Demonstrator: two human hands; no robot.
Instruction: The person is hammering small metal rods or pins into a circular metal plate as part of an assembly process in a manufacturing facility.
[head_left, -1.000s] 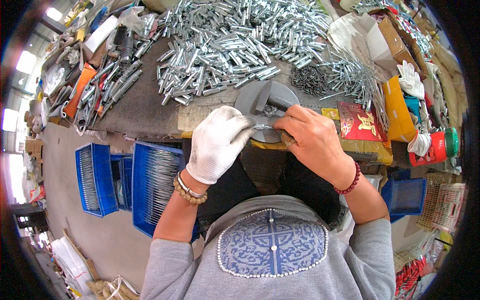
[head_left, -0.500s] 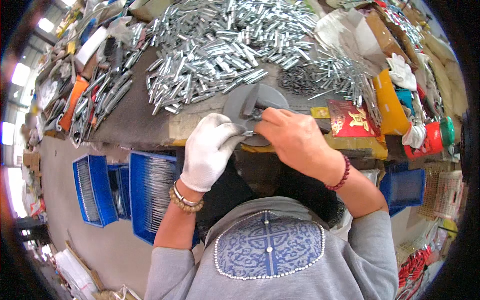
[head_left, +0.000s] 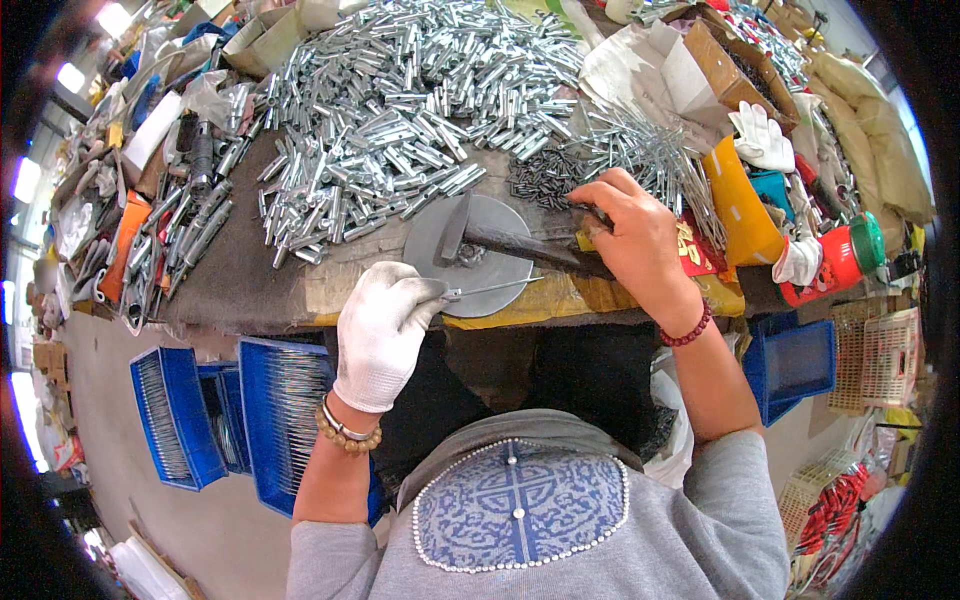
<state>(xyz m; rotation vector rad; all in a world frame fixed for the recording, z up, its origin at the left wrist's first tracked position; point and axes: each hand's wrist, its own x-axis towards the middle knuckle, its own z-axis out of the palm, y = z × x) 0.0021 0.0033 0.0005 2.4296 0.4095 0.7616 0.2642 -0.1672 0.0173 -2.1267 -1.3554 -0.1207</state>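
My left hand (head_left: 385, 335), in a white knit glove, pinches a thin metal rod (head_left: 505, 287) that points right, over the near rim of a round grey metal plate (head_left: 425, 245). A short piece sits on the rod close to my fingertips. Across the plate lies a hammer (head_left: 525, 246), its head to the left and its dark handle to the right. My bare right hand (head_left: 645, 245) hovers beyond the handle, beside a heap of small black pieces (head_left: 545, 178). Its thumb and fingers close around a small dark piece, partly hidden.
Many shiny metal tubes (head_left: 400, 110) cover the far bench, with thin rods (head_left: 650, 150) to their right. Hand tools (head_left: 200, 215) crowd the left side. A yellow box (head_left: 740, 200) and red jar (head_left: 835, 262) stand right. Blue crates (head_left: 255, 400) with rods sit below the bench.
My right hand has left the fingers of my left hand and moved right, to the black pieces. More of the rod and hammer shows. The whole view has shifted slightly.
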